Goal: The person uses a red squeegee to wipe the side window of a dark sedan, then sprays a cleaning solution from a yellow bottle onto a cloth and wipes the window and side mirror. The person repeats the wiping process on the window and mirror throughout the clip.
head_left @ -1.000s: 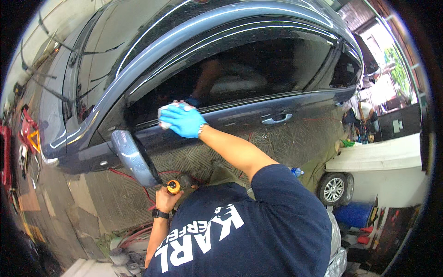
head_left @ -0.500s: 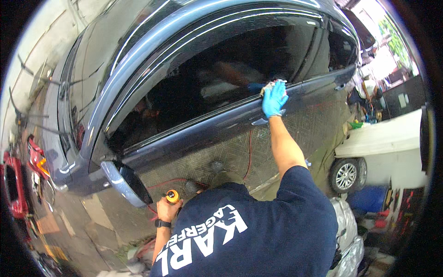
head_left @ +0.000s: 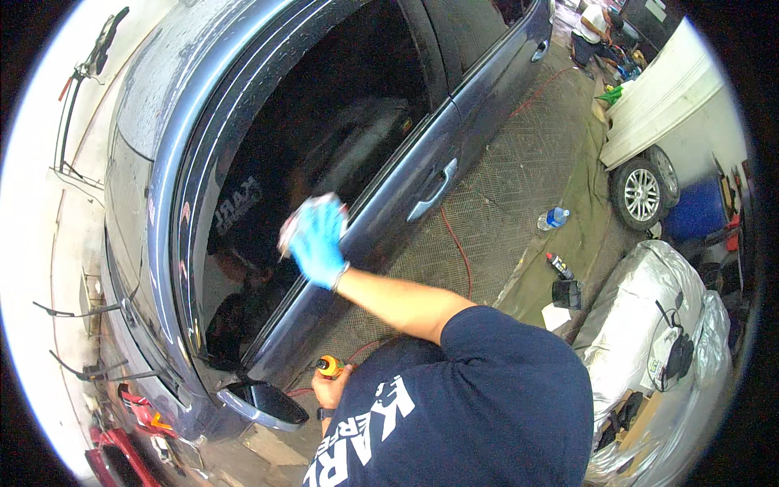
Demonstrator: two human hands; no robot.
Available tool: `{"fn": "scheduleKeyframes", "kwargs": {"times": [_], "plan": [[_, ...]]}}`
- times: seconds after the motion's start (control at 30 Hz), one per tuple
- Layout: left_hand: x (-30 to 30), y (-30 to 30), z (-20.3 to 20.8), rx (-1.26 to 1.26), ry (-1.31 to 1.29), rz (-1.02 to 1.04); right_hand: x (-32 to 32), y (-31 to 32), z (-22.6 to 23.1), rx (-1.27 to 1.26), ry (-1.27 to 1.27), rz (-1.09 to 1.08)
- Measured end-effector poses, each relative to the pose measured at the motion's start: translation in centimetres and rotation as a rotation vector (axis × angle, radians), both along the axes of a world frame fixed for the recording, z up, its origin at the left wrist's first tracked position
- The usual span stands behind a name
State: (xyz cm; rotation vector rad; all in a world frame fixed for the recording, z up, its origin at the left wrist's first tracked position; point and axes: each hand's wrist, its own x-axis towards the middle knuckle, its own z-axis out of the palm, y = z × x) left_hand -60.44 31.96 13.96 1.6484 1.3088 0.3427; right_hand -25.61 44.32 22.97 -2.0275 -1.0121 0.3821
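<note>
My right hand (head_left: 320,243), in a blue glove, presses a crumpled pale cloth (head_left: 287,234) against the dark side window (head_left: 349,154) of a blue-grey car. The cloth is blurred and partly hidden by the fingers. Low by my body, my bare left hand (head_left: 329,393) is closed around a bottle with a yellow-orange end (head_left: 330,366); the rest of it is hidden. Just left of that hand is the car's side mirror (head_left: 272,406). The silver-blue door handle (head_left: 434,191) lies to the right of my gloved hand, on the door below the window.
A red hose (head_left: 458,247) runs over the patterned floor mat (head_left: 503,174). At right are a water bottle (head_left: 553,218), a wheel (head_left: 639,193) and a silver-covered bulky object (head_left: 649,280). Raised wipers (head_left: 85,310) stand at left. Another person (head_left: 594,28) crouches far back.
My gloved hand has moved left along the window with the cloth, toward the mirror. The view has shifted and turned. My left hand still holds the bottle.
</note>
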Motion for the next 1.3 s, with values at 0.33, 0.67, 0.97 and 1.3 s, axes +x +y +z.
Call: {"fn": "scheduleKeyframes", "kwargs": {"times": [0.33, 0.67, 0.97, 1.3], "plan": [[1.8, -0.9, 0.0, -0.033, 0.004, 0.101, 30.5, -0.1, -3.4, 0.374, -0.197, -0.935], [8.0, 1.4, 1.4, 0.032, -0.03, 0.051, 24.1, 0.0, -5.0, 0.209, -0.074, -0.841], [9.7, -0.1, 2.5, 0.027, 0.017, 0.122, 22.7, -1.5, -4.7, 0.224, -0.239, -0.729], [11.4, -0.4, 3.3, -0.011, -0.041, 0.099, 41.6, 2.1, 14.4, 0.393, -0.236, -0.865]]}}
